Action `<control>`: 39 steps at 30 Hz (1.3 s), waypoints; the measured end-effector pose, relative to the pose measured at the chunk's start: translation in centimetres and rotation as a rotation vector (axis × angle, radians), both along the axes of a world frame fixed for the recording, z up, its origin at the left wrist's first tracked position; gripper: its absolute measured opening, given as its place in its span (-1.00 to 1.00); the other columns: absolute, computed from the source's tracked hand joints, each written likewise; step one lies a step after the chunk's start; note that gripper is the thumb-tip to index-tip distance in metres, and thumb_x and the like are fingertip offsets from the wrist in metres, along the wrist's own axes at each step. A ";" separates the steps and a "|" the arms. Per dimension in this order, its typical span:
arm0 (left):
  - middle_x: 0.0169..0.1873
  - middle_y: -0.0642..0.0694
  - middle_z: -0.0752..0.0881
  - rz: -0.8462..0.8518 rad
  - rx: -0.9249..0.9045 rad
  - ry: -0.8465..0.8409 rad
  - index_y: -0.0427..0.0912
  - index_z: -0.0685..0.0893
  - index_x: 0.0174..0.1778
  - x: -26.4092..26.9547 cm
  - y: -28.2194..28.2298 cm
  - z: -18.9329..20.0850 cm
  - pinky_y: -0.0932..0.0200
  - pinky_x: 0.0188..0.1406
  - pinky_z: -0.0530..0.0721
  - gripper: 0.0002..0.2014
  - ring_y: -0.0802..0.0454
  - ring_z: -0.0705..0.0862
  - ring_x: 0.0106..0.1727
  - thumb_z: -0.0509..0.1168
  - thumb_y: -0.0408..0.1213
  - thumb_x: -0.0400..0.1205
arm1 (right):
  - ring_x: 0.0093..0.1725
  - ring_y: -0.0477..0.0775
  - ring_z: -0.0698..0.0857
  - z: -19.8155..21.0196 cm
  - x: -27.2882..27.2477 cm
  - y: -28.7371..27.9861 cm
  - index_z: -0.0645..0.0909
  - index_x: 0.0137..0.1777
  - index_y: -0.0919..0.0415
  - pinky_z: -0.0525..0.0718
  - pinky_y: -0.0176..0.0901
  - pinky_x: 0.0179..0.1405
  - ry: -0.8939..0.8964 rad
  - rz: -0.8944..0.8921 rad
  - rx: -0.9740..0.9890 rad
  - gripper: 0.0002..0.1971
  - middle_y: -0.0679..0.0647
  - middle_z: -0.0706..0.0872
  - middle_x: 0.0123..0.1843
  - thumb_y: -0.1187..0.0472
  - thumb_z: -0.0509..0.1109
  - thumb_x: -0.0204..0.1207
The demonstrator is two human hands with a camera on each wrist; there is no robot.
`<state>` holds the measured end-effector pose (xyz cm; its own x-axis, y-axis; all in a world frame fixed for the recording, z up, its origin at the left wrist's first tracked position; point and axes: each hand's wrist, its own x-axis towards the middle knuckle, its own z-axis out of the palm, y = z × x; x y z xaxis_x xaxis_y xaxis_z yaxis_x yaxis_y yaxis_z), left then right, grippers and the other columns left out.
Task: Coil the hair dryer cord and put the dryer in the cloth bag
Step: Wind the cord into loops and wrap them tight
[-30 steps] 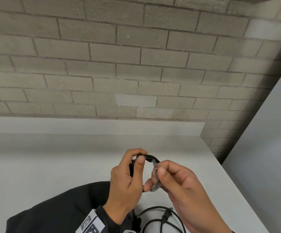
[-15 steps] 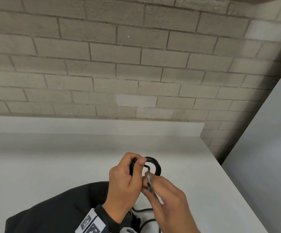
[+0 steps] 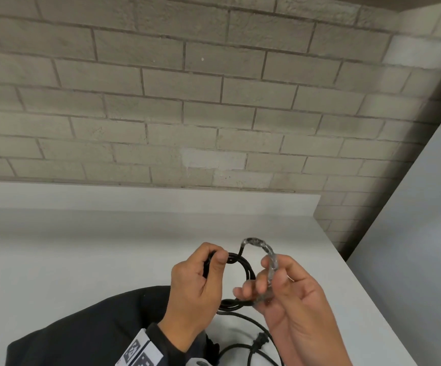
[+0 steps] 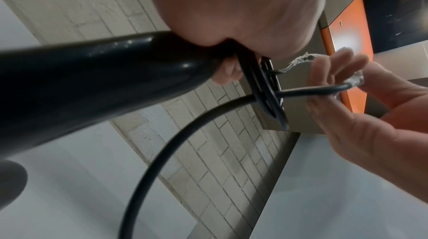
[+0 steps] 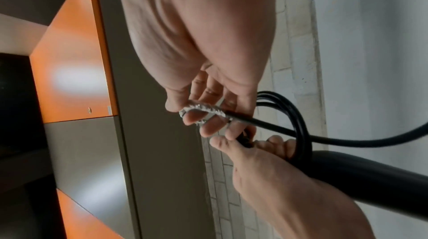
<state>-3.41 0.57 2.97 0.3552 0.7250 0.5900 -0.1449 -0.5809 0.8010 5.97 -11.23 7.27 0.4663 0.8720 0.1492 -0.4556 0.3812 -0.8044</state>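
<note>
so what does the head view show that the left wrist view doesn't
Head only: the black bag on the white table, and the plug lying near the bottom edge.

Left wrist only: the dryer's black handle up close, and an orange panel behind.

Both: the left hand gripping the coiled cord, and the right hand pinching a clear-wrapped tie, before a brick wall.

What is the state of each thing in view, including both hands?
Black hair dryer cord: partly coiled into loops, the rest lies loose on the table.
Clear crinkled plastic tie: bent in an arc, not yet closed around the coil.
Black cloth bag: lies flat on the white table.
Left hand: grips the coil.
Right hand: pinches the tie.
</note>
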 end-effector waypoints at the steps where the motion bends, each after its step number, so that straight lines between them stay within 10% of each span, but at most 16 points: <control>1: -0.61 0.08 0.51 -0.010 0.026 0.011 0.05 0.65 -0.18 -0.1 0.0 0.0 0.31 -0.61 0.38 -0.56 0.23 0.39 -0.63 0.14 0.33 0.64 | -0.37 0.23 0.71 -0.1 0.0 0.1 0.75 -0.12 0.27 0.76 0.22 -0.09 0.027 0.002 -0.006 -0.42 0.21 0.63 -0.42 -0.09 0.79 -0.03; 7: -0.54 -0.04 0.54 -0.037 0.059 0.074 0.05 0.64 -0.16 -0.3 -0.1 0.0 0.35 -0.57 0.39 -0.78 0.19 0.39 -0.60 0.27 0.10 0.62 | -0.28 0.21 0.74 -0.4 0.7 0.1 0.75 -0.09 0.27 0.76 0.14 -0.01 0.046 -0.058 0.032 -0.43 0.20 0.65 -0.35 -0.11 0.76 0.04; 11: -0.56 0.16 0.51 -0.012 0.043 0.079 0.01 0.63 -0.14 0.0 0.0 0.1 0.45 -0.51 0.34 -0.70 0.24 0.41 -0.58 0.16 0.14 0.67 | 0.04 0.17 0.82 -1.9 -0.3 0.3 0.78 -0.05 0.12 0.71 -0.15 0.16 -0.369 -0.217 -0.093 -0.40 0.20 0.84 -0.11 -0.41 0.53 0.19; 15: -0.50 0.16 0.60 -0.004 0.067 0.091 0.06 0.61 -0.15 0.4 0.0 0.0 0.41 -0.50 0.43 -0.65 0.21 0.50 -0.55 0.10 0.22 0.68 | 0.30 -0.20 0.67 -3.4 -2.0 0.0 0.55 0.25 -0.39 0.50 -0.57 0.14 -0.811 -0.284 -0.252 -0.45 -0.28 0.66 0.32 -0.57 0.07 0.39; 19: -0.39 0.12 0.70 -0.018 0.065 0.097 0.08 0.59 -0.14 0.7 -0.2 0.1 0.36 -0.47 0.55 -0.57 0.15 0.63 -0.47 0.04 0.32 0.67 | 0.44 -0.43 0.38 -5.6 -2.4 0.6 0.10 0.43 -0.60 0.37 -0.72 0.16 -1.211 -0.326 -0.317 -0.52 -0.53 0.26 0.47 -0.17 0.07 0.56; 24: -0.46 -0.05 0.67 -0.003 0.075 0.100 0.05 0.60 -0.12 0.9 -0.2 -0.1 0.08 -0.47 0.59 -0.58 0.00 0.65 -0.48 0.06 0.31 0.67 | 0.16 -0.30 0.54 -5.9 -1.1 1.0 0.42 0.32 -0.11 0.58 -0.49 -0.09 -1.520 -0.477 -0.249 -0.48 -0.24 0.54 0.19 0.43 0.31 0.47; 27: -0.44 -0.04 0.67 0.022 0.090 0.086 0.03 0.61 -0.11 1.0 -0.3 -0.1 0.26 -0.56 0.54 -0.55 0.09 0.62 -0.53 0.05 0.33 0.67 | -0.05 -0.24 0.68 -4.8 -0.4 0.5 0.60 0.04 -0.06 0.64 -0.40 -0.15 -1.429 -0.515 -0.170 -0.72 -0.22 0.70 -0.06 0.38 0.38 0.51; 32: -0.47 -0.03 0.58 0.058 0.128 0.047 -0.09 0.62 -0.13 0.8 0.0 0.0 0.46 -0.58 0.35 -0.51 0.23 0.44 -0.62 0.06 0.26 0.70 | -0.02 -0.01 0.83 -2.2 -0.9 -0.8 0.78 -0.10 -0.02 0.73 -0.30 0.05 -0.637 -0.336 -0.217 -0.87 0.05 0.87 -0.11 0.10 0.51 0.35; 36: -0.49 -0.01 0.55 0.125 0.117 0.042 0.11 0.55 -0.15 0.6 0.4 0.2 0.45 -0.61 0.31 -0.64 0.20 0.42 -0.63 0.05 0.26 0.70 | -0.32 0.31 0.82 -1.0 0.0 -1.7 0.79 -0.18 0.24 0.81 0.07 -0.16 -0.257 -0.232 -0.094 -0.43 0.13 0.75 -0.36 -0.21 0.74 -0.02; 39: -0.41 -0.05 0.61 0.174 0.108 0.050 0.14 0.55 -0.16 0.1 1.4 0.5 0.50 -0.58 0.31 -0.79 0.20 0.46 -0.60 0.13 0.12 0.68 | -0.65 0.12 0.54 -0.3 2.4 -3.4 0.79 -0.20 0.35 0.74 0.05 -0.47 -0.171 -0.220 -0.117 -0.32 0.15 0.57 -0.43 -0.18 0.80 -0.16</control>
